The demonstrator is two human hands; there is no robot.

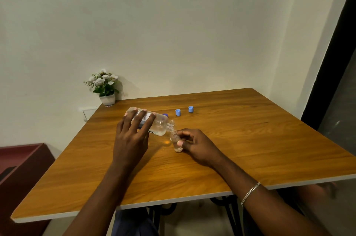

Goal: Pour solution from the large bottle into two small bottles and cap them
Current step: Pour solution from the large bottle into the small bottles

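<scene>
My left hand (133,135) grips the large clear bottle (159,126), tipped on its side with its open neck pointing right and down over a small bottle. My right hand (194,143) holds that small clear bottle (176,142) upright on the wooden table (250,139), thumb and fingers around it. A little clear liquid shows in both bottles. Two light blue caps (178,112) (190,109) lie on the table behind them. A darker blue cap (165,115) peeks out just behind the large bottle. I see only one small bottle.
A small white pot of white flowers (105,87) stands at the table's far left corner against the wall. A dark red cabinet (19,168) sits low at the left. A bracelet circles my right wrist.
</scene>
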